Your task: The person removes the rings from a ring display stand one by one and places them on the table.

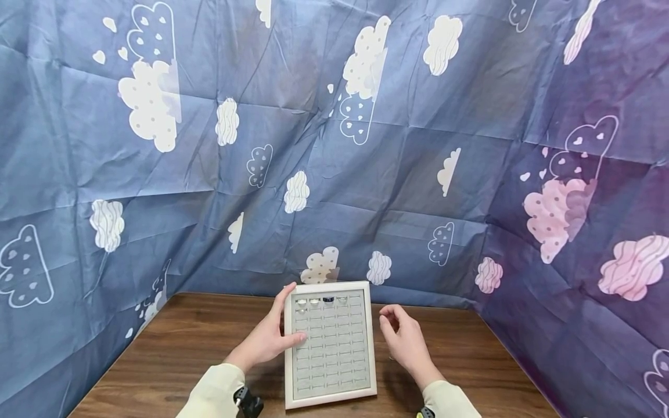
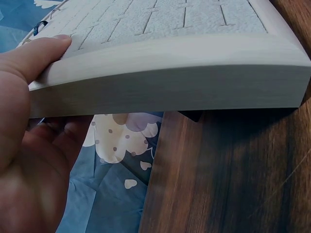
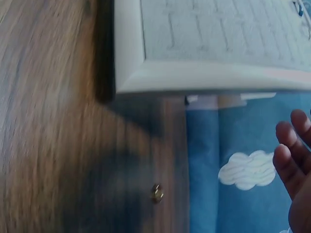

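Note:
A ring display tray [image 1: 330, 348] with a white frame and a grey slotted pad stands tilted up on the table. My left hand [image 1: 265, 341] grips its left side, thumb over the frame onto the pad, fingers behind it. Several rings sit in the upper slots, among them a dark blue ring [image 1: 328, 299] in the top row and a silvery ring [image 1: 301, 311] below at the left. Beside the tray's right edge, my right hand [image 1: 407, 343] hovers with loosely bent fingers and nothing visible in them. A small gold ring [image 3: 156, 192] lies on the table near that hand.
The brown wooden table [image 1: 209, 328] runs out to both sides of the tray. Blue cloth printed with clouds [image 1: 313, 145] hangs behind the table and along its right side. A black wrist strap [image 1: 248, 402] shows at the left sleeve.

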The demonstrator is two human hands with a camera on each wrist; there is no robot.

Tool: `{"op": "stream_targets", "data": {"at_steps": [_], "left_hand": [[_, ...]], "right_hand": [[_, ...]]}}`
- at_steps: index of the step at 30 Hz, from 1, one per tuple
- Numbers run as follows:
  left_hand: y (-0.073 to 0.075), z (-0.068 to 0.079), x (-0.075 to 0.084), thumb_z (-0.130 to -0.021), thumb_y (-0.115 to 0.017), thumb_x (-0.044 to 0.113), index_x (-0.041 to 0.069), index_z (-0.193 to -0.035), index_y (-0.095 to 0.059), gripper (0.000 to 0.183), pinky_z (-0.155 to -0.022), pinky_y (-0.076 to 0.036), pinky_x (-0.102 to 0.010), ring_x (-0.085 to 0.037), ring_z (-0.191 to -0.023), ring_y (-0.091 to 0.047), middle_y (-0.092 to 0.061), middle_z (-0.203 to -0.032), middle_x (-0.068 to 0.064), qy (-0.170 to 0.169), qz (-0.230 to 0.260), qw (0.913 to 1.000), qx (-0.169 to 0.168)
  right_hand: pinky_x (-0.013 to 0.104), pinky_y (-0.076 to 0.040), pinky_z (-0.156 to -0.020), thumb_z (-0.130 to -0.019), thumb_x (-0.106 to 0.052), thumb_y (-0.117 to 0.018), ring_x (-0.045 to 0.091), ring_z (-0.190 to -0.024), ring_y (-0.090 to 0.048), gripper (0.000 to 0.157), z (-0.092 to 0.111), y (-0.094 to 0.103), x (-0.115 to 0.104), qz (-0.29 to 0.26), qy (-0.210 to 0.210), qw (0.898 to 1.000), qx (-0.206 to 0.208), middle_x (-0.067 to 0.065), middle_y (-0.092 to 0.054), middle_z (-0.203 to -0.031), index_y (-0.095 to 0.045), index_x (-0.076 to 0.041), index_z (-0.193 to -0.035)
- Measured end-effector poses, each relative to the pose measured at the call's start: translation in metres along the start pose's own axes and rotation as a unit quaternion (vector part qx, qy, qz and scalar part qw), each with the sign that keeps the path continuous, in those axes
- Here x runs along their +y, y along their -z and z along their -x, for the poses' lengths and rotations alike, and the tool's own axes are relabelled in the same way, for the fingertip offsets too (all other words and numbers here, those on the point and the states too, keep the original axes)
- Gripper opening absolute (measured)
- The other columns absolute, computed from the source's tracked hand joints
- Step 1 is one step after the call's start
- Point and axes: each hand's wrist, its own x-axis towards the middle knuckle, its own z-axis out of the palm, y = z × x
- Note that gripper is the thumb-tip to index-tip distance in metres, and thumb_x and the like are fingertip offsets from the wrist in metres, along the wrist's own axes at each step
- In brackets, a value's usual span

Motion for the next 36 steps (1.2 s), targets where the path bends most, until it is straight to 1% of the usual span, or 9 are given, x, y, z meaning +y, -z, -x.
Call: {"op": "stream_targets", "data": {"at_steps": [2,6,10,15,19,24,27,32,36], "left_hand": [[0.0,0.0,0.0,-0.098,-0.081,0.014,0.026,-0.174,0.001,0.112,-0.088,-0.062,-0.029,-0.019,-0.11,-0.077,-0.064,-0.146,-0.024,0.001,-0.002,1.0,0.001],[0.001,0.0,0.001,-0.098,-0.081,0.014,0.027,-0.173,0.0,0.111,-0.089,-0.061,-0.029,-0.018,-0.11,-0.077,-0.066,-0.144,-0.023,-0.001,-0.006,1.0,0.002],[0.001,0.001,0.0,-0.098,-0.08,0.015,0.024,-0.174,0.0,0.111,-0.089,-0.061,-0.029,-0.017,-0.11,-0.077,-0.066,-0.144,-0.023,-0.003,-0.01,0.9999,0.001],[0.001,0.001,0.0,-0.098,-0.08,0.015,0.024,-0.174,0.001,0.111,-0.089,-0.061,-0.029,-0.017,-0.111,-0.077,-0.065,-0.145,-0.022,-0.004,-0.011,0.9999,0.0],[0.001,0.001,0.0,-0.098,-0.08,0.014,0.027,-0.173,0.0,0.111,-0.089,-0.061,-0.029,-0.018,-0.111,-0.077,-0.065,-0.145,-0.023,-0.005,-0.005,1.0,0.0],[0.0,0.002,0.0,-0.099,-0.079,0.013,0.029,-0.173,0.001,0.111,-0.088,-0.062,-0.029,-0.02,-0.112,-0.077,-0.063,-0.147,-0.025,-0.003,0.01,0.9999,-0.004],[-0.001,0.002,-0.001,-0.099,-0.079,0.013,0.03,-0.173,0.001,0.111,-0.088,-0.062,-0.029,-0.02,-0.111,-0.078,-0.062,-0.148,-0.026,0.0,0.013,0.9999,-0.005],[-0.001,0.002,-0.001,-0.098,-0.08,0.013,0.029,-0.173,0.0,0.111,-0.088,-0.062,-0.029,-0.02,-0.112,-0.077,-0.062,-0.148,-0.025,0.001,0.011,0.9999,-0.003],[0.0,0.002,0.001,-0.098,-0.08,0.014,0.028,-0.173,0.0,0.111,-0.089,-0.062,-0.028,-0.02,-0.112,-0.077,-0.063,-0.147,-0.025,0.002,0.006,1.0,0.0]], "right_hand": [[0.022,-0.046,-0.065,-0.099,-0.003,-0.071,0.001,-0.071,-0.054,0.011,-0.001,-0.002,-0.008,-0.017,0.011,1.0,0.0,-0.007,-0.064,-0.08,-0.071,-0.013,-0.103],[0.022,-0.047,-0.063,-0.099,-0.002,-0.072,0.0,-0.069,-0.055,0.009,-0.003,-0.006,-0.021,-0.046,0.02,0.999,-0.008,-0.007,-0.065,-0.079,-0.071,-0.01,-0.105],[0.021,-0.048,-0.064,-0.099,-0.002,-0.073,0.0,-0.069,-0.056,0.011,-0.005,-0.011,-0.033,-0.058,0.023,0.998,-0.021,-0.007,-0.065,-0.079,-0.07,-0.009,-0.107],[0.021,-0.049,-0.066,-0.097,-0.002,-0.073,0.0,-0.07,-0.056,0.014,-0.009,-0.016,-0.045,-0.048,0.021,0.998,-0.039,-0.006,-0.065,-0.081,-0.07,-0.011,-0.108],[0.021,-0.049,-0.066,-0.097,-0.002,-0.074,0.0,-0.069,-0.055,0.015,-0.013,-0.02,-0.053,-0.045,0.022,0.997,-0.05,-0.006,-0.065,-0.082,-0.069,-0.011,-0.108],[0.021,-0.049,-0.065,-0.097,-0.003,-0.074,-0.001,-0.068,-0.055,0.016,-0.015,-0.027,-0.06,-0.039,0.031,0.997,-0.062,-0.006,-0.066,-0.082,-0.07,-0.011,-0.11],[0.021,-0.049,-0.065,-0.097,-0.004,-0.074,-0.001,-0.067,-0.055,0.018,-0.016,-0.032,-0.063,-0.029,0.035,0.997,-0.068,-0.008,-0.066,-0.081,-0.069,-0.013,-0.112],[0.021,-0.05,-0.065,-0.098,-0.005,-0.075,-0.003,-0.066,-0.054,0.019,-0.017,-0.037,-0.07,-0.021,0.05,0.996,-0.07,-0.008,-0.067,-0.081,-0.069,-0.013,-0.114],[0.022,-0.048,-0.063,-0.098,-0.007,-0.075,-0.002,-0.065,-0.052,0.02,-0.019,-0.039,-0.074,-0.013,0.059,0.996,-0.067,-0.009,-0.066,-0.08,-0.068,-0.013,-0.116]]}}
